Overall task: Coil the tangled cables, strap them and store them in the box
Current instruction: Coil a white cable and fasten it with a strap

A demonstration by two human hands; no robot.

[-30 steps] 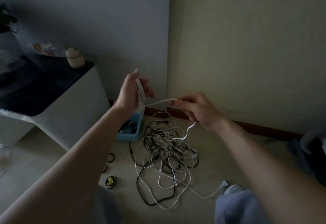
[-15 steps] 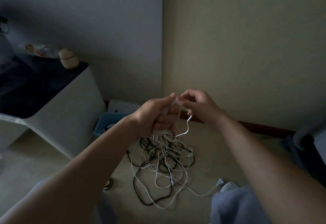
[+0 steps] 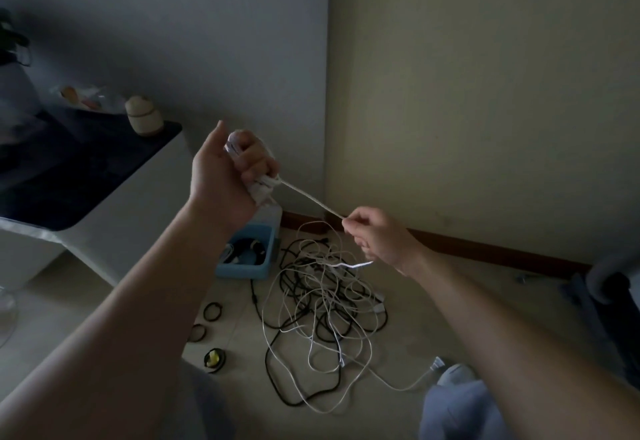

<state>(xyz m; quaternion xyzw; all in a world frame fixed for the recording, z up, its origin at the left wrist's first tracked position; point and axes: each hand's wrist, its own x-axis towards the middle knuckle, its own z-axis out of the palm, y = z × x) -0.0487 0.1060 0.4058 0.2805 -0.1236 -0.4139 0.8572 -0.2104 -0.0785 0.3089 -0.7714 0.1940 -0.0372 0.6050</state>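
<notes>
My left hand [image 3: 232, 169] is raised and grips a small coil of white cable [image 3: 261, 187]. From the coil a taut stretch of the same cable [image 3: 310, 199] runs down to my right hand [image 3: 377, 239], which pinches it. The cable's loose end sticks out below my right hand. On the floor lies a tangle of black and white cables [image 3: 322, 304]. A light blue box [image 3: 242, 270] stands left of the tangle and holds dark coiled cables.
Black strap rings [image 3: 212, 311] and a small yellow-and-black item [image 3: 214, 358] lie on the floor left of the tangle. A white cabinet with a dark top [image 3: 86, 197] stands at the left. Walls meet in the corner behind the box. A dark chair base [image 3: 602, 294] is at the right.
My hands were together half a second ago; now my left hand has risen with the coil and my right hand has drawn down and right, pulling the cable taut.
</notes>
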